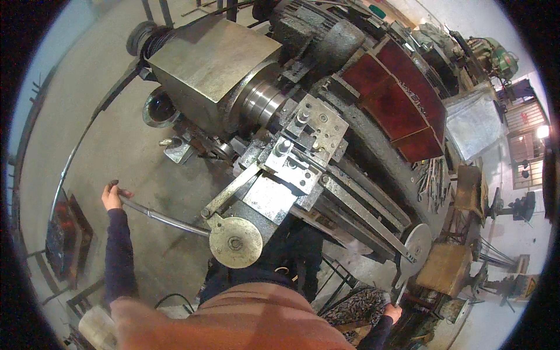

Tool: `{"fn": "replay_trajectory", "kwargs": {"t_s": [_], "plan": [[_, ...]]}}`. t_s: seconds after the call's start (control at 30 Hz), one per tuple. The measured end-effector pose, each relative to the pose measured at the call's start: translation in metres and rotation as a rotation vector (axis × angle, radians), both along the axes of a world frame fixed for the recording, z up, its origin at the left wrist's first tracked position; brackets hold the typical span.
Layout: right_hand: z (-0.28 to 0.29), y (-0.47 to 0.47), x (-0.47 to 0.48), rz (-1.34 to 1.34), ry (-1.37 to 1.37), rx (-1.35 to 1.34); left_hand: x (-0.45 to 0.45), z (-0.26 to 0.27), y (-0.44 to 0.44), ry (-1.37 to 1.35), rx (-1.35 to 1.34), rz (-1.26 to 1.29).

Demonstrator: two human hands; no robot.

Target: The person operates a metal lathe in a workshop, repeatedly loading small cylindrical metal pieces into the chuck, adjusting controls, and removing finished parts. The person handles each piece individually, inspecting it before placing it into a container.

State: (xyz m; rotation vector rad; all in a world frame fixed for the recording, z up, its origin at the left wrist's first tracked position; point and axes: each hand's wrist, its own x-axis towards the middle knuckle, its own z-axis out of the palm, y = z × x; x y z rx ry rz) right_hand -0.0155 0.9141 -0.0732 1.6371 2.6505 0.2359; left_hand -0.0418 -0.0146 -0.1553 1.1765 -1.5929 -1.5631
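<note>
My left hand [113, 195] is closed around the outer end of a long metal lever [166, 219], which runs to a round metal disc [235, 243] in front of me. Down at the right, my right hand [392, 313] grips a short metal handle [400, 295] below a second disc [418, 245]. Flat linkage bars [367, 216] join the discs to the slide of a lathe-like machine. On the slide sit a drilled tool plate [323, 124] and a clamping block with bolts [288, 164]. Just beyond them is the bright cylindrical spindle [264, 103].
A box-shaped metal headstock [214, 57] stands at the upper left, with a dark motor [323, 35] behind it. Dark red trays [393, 100] lie along the far side, near several wrenches [431, 179]. Many small metal parts [358, 306] lie beside my right hand.
</note>
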Motion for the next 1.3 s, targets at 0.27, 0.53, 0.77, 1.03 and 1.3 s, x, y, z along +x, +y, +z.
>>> {"fn": "replay_trajectory", "kwargs": {"t_s": [0.27, 0.53, 0.77, 1.03, 1.3], "plan": [[-0.005, 0.001, 0.0, -0.021, 0.002, 0.026, -0.02, 0.012, 0.014, 0.042, 0.004, 0.038], [0.002, -0.007, -0.005, -0.004, 0.002, -0.006, -0.019, 0.006, 0.007, 0.002, -0.045, -0.011], [0.003, -0.011, -0.007, -0.005, 0.011, -0.001, 0.006, -0.011, -0.001, 0.023, -0.045, 0.005], [-0.003, -0.004, -0.006, -0.055, -0.012, -0.031, -0.009, -0.005, 0.0, 0.061, 0.008, 0.023], [0.001, -0.01, -0.007, -0.023, -0.005, -0.009, -0.018, 0.0, 0.005, 0.06, 0.012, 0.012]]}}
